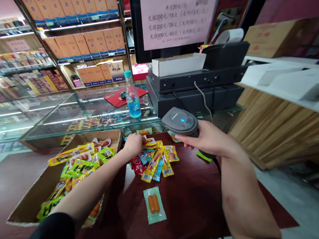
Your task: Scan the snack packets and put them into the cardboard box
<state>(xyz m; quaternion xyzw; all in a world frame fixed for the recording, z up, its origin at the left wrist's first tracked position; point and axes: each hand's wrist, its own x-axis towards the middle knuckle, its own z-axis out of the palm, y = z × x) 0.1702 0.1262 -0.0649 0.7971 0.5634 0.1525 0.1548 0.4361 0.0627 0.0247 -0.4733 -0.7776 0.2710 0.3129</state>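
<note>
My right hand point(208, 138) is wrapped round the handle of a grey barcode scanner point(179, 121) with a blue light on its top. My left hand point(135, 145) reaches to the back of a loose pile of snack packets point(154, 163), yellow, blue and red. Its fingers are curled at a small packet point(150, 140), mostly hidden by them. Nearer to me, a clear packet with two sausages point(154, 205) lies flat by itself. Left of the pile, under my left forearm, an open cardboard box point(26, 203) holds several sausage and snack packets.
Behind the table point(193, 211) stands a glass counter point(86, 119) with a bottle of blue drink point(133, 99) and a red folder point(113, 98). A black cash register unit point(198, 96) and a monitor with a pink notice point(175, 11) rise at back right. The scanner's cable hangs down.
</note>
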